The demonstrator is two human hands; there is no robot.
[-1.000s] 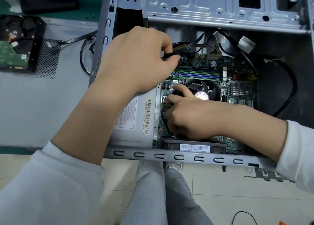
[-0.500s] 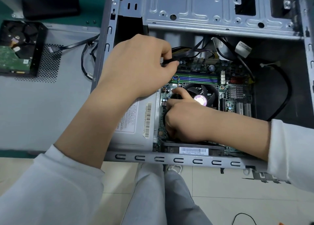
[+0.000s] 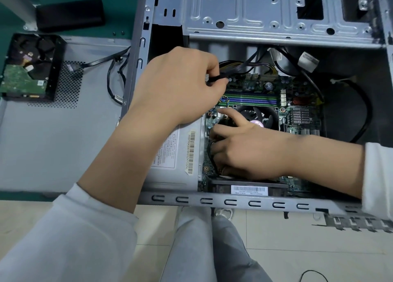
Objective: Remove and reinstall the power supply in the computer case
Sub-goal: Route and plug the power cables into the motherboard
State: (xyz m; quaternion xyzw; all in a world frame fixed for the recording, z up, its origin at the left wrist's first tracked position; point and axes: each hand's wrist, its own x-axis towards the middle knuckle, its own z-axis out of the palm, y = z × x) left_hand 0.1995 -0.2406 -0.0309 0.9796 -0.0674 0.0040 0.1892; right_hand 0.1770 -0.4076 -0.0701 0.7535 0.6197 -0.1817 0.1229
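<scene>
The white barcode sticker [image 3: 249, 189] on the black part at the case's near edge reads "Made in China". The grey metal power supply's [image 3: 170, 175] label print and barcodes are too small to read.

Pale tiled floor [image 3: 276, 239] below; a green table top [image 3: 119, 2] at upper left, evenly lit.

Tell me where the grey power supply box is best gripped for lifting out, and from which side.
Likely by its two long edges, coming from above. The power supply lies flat in the case, label side up, with the case wall on one side and the motherboard on the other, so only the top is open. The left hand crosses over it now.
</scene>
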